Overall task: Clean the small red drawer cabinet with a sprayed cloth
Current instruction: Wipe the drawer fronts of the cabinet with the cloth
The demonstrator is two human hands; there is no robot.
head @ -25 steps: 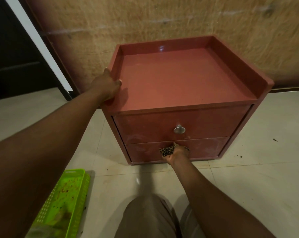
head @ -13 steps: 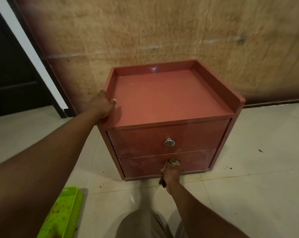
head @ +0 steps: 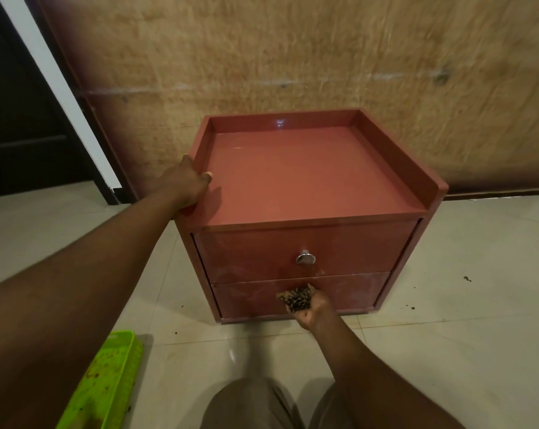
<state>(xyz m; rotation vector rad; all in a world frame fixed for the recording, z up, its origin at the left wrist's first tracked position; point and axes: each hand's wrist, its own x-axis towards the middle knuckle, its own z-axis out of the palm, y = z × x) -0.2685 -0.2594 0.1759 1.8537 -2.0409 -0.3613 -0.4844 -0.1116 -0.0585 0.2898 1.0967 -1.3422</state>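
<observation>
- The red cabinet (head: 308,187) stood on the tiled floor (head: 466,320), its back near a rough tan wall (head: 293,57).
- The left hand (head: 187,184) gripped the raised left rim of the cabinet top, fingers curled over the edge, seemingly steadying the cabinet.
- The right hand (head: 308,308) was clenched around a dark patterned cloth (head: 296,298), pressing it against the middle of the lower drawer (head: 339,294) front.
- Judged from the surfaces, the job was partly done: the cabinet top looked glossy and even, while both drawer fronts showed pale, cloudy streaks.
- The upper drawer (head: 246,255) with its metal knob (head: 305,259) probably wanted another pass; the lower drawer was the step in hand.
- The cabinet's sides could not be judged from this angle.
- No spray bottle was in view.
- Small dark specks lay scattered on the floor to the right of the cabinet and in front of it.
- A green plastic basket (head: 104,385), stained inside, sat on the floor well to the front left of the cabinet.
- A dark doorway with a white frame (head: 54,85) opened to the left of the cabinet.
</observation>
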